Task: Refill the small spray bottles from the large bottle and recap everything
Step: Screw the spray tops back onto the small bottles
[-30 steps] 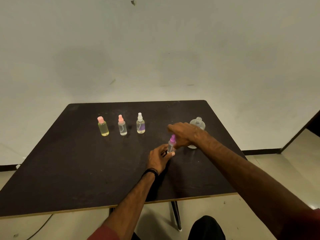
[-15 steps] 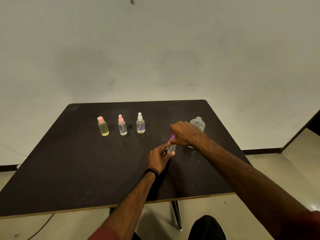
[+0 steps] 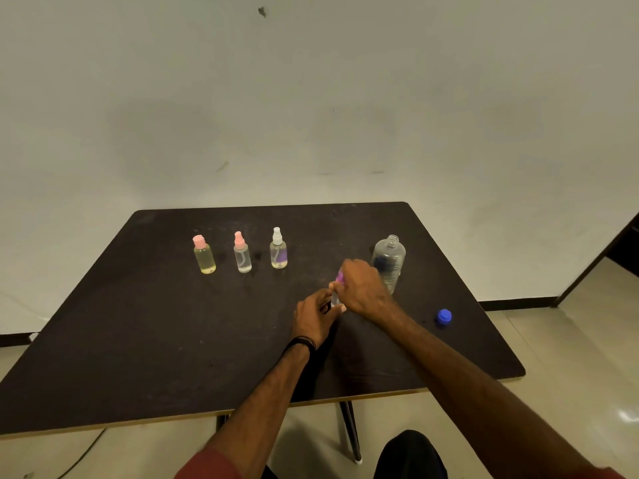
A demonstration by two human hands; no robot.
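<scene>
The table [image 3: 138,340] is showing a dark brown top with a pale edge strip along its near edge. Toward the far edge, a bottle of yellow liquid [image 3: 204,259] is wearing a pink cap, a clear bottle [image 3: 242,259] is wearing a pink sprayer, and a third bottle [image 3: 278,254] is showing a white sprayer and a purple label. Near the right edge a blue cap [image 3: 444,317] is lying, the large bottle [image 3: 389,259] is standing clear, and a purple top [image 3: 340,277] is peeking out by the hands.

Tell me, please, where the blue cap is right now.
The blue cap lies on the table near its right edge, nearer the camera than the open large bottle.
</scene>
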